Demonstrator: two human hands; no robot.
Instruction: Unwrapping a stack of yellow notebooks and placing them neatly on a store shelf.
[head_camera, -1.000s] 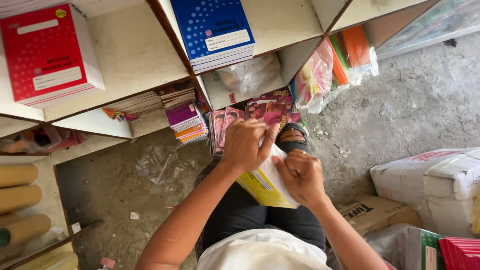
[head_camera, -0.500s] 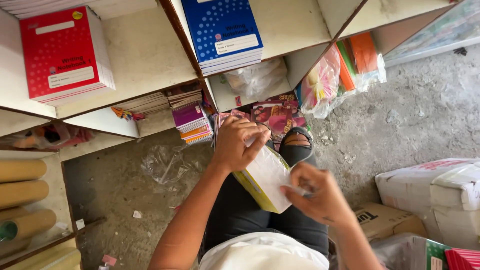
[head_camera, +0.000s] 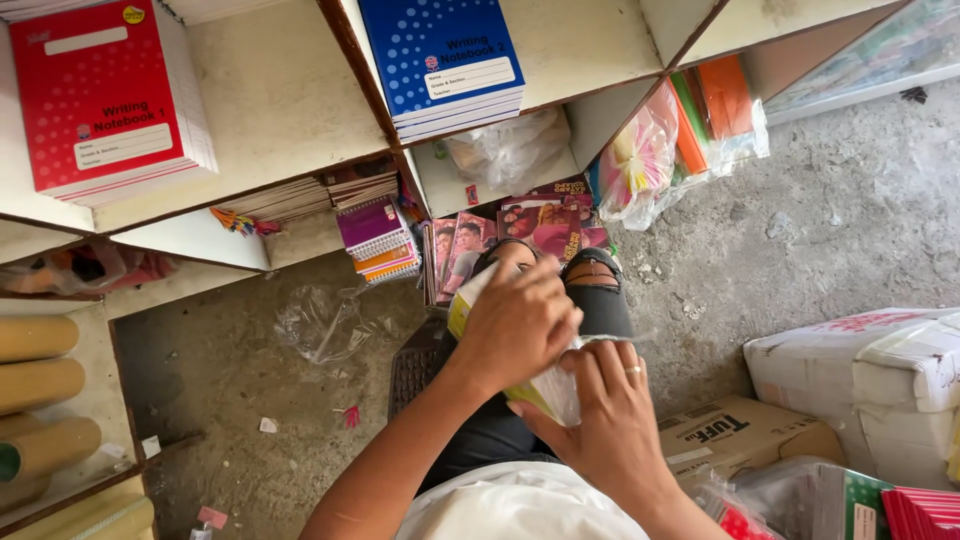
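Now | yellow booklet (head_camera: 535, 392) between hands | left hand (head_camera: 515, 325) clasping top | right hand (head_camera: 605, 420) pinching underside

Two hands on one yellow-edged wrapped packet (head_camera: 545, 390): left hand (head_camera: 515, 325) over it, right hand (head_camera: 610, 420) under. Above the grip, two notebook stacks, one red stack (head_camera: 105, 100), one blue stack (head_camera: 445, 65). Far left of the grip, three cardboard tubes (head_camera: 40, 385) showing. Right of the grip, one brown carton (head_camera: 740, 435) and one white wrapped bale (head_camera: 865, 375).
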